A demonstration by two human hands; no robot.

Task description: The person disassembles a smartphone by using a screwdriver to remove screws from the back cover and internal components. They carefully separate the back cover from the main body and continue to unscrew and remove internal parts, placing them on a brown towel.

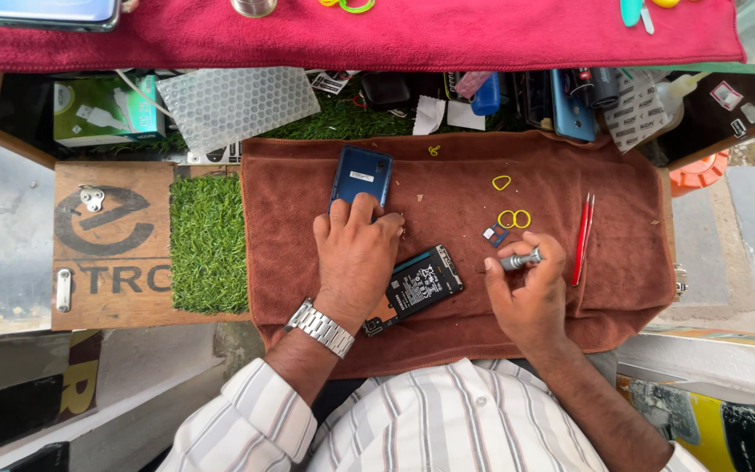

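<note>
My left hand [356, 253] presses down on a blue phone back cover [361, 174] lying on the brown towel [447, 323]. A metal watch sits on that wrist. Just right of the hand lies an opened phone body [417, 285] with its black battery showing. My right hand [530, 293] is closed around a small silver screwdriver [520, 260], its tip pointing left, above the towel. A small dark card tray piece [494, 233] rests just above that hand.
Yellow rubber bands [514, 218] and red tweezers [583, 239] lie on the towel's right part. A green turf patch [209, 245] and a wooden board [111, 249] are to the left. A red cloth [377, 35], bubble wrap [233, 103] and boxes fill the back shelf.
</note>
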